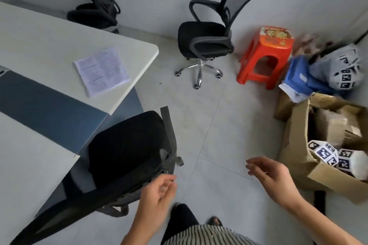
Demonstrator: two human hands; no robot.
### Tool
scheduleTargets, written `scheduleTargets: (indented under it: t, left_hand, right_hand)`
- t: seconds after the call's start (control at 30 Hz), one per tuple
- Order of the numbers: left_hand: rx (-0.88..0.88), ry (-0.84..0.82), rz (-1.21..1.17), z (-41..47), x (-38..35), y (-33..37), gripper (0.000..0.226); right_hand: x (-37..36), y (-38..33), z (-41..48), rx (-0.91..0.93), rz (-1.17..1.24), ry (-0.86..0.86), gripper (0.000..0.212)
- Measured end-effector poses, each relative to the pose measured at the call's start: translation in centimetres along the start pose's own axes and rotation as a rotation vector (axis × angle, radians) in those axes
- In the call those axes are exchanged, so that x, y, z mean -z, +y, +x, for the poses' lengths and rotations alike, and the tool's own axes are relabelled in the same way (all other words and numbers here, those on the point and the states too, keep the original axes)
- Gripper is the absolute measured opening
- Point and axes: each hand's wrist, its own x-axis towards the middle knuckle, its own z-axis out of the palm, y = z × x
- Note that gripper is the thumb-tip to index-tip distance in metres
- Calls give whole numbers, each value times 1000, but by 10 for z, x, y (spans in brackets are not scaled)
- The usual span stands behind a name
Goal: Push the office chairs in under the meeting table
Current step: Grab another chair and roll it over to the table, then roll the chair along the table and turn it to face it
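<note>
1. Three office chairs in view. Near chair (127,151) at lower left: seat sits partly under the white counter (49,45), backrest blurred and cut off by the bottom-left edge.
2. Second chair (207,38) stands free on the floor, well apart from the counter, chrome star base fully visible. Third chair (95,6) at the far counter edge, base hidden behind the counter, top cut off by the frame.
3. Left hand (157,195): fingers loosely curled, grasping nothing, just beside the near chair's back edge; motion blur, so contact with the chair can't be confirmed. Right hand (270,175): released, fingers spread, in the air over the floor.
4. Person's striped top and dark trouser leg cut off at the bottom edge.
5. Cardboard box (298,145) at right, flaps up: holds white cubes with black square markers (326,153), a white rounded item and brown packing; its far side runs out of frame.
6. Beyond the box: blue bag (298,77) and grey bag with the same markers (342,65), both blurred, contents unreadable.
7. Red plastic stool (266,57) just beside the second chair, on its right.
8. Printed paper sheet (101,71) lies flat on the counter; text too small to read.
9. Floor between second chair and counter is bare tile.
</note>
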Motion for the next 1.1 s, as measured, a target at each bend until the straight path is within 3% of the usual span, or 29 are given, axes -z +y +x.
scheduleTargets:
  t: [0.33,0.47,0.53,0.6,0.7,0.8,0.9,1.1]
  left_hand:
    - [-69,-129,-35,176,-39,91,17]
    - [-112,-193,-15,255,-56,157,8]
    - [-151,-246,28,294,-69,188,19]
    - [-178,-276,61,332,-85,218,15]
    - [-178,-267,66,384,-117,251,30]
    - [-171,-255,68,434,-154,268,24]
    - [-133,-216,46,478,-192,289,37]
    - [-99,-139,27,561,-250,362,40]
  right_hand:
    - [79,26,101,-196,208,270,13]
    - [124,4,153,-206,272,407,13]
    - [143,1,176,-217,294,442,13]
    - [158,1,198,-242,308,474,12]
    - [183,13,239,-272,297,492,11]
    - [213,31,292,-308,293,499,9]
    - [253,48,359,-315,306,498,15]
    - [346,35,513,-208,273,401,11]
